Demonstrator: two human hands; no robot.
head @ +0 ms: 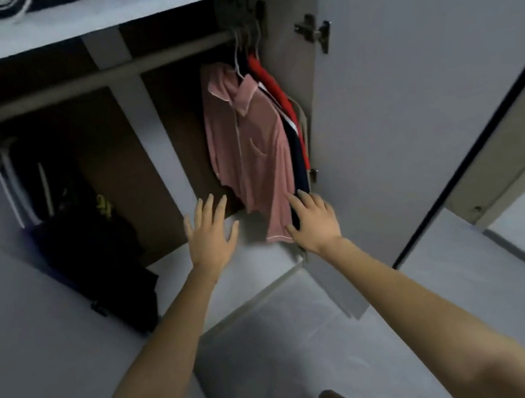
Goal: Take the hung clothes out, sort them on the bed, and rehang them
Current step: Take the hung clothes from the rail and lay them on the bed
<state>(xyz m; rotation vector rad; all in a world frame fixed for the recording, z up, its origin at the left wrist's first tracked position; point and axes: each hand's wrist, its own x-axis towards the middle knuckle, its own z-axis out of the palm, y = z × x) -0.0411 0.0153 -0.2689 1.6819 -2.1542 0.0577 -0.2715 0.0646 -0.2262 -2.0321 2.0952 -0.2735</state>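
A pink collared shirt [250, 145] hangs on a white hanger [240, 53] at the right end of the wardrobe rail [95, 79]. Behind it hang a dark navy garment [296, 158] and a red garment [273, 87]. My right hand [315, 221] reaches to the bottom of these clothes, fingers spread, touching the hems of the pink shirt and the navy garment. My left hand [211, 231] is held up with fingers spread just left of the pink shirt's hem, holding nothing. No bed is in view.
The wardrobe is open, with its door [426, 84] swung out at the right. Dark clothing and a black bag [98, 261] pile up at the lower left inside. A shelf [118, 11] above the rail carries folded things. The left stretch of the rail is bare.
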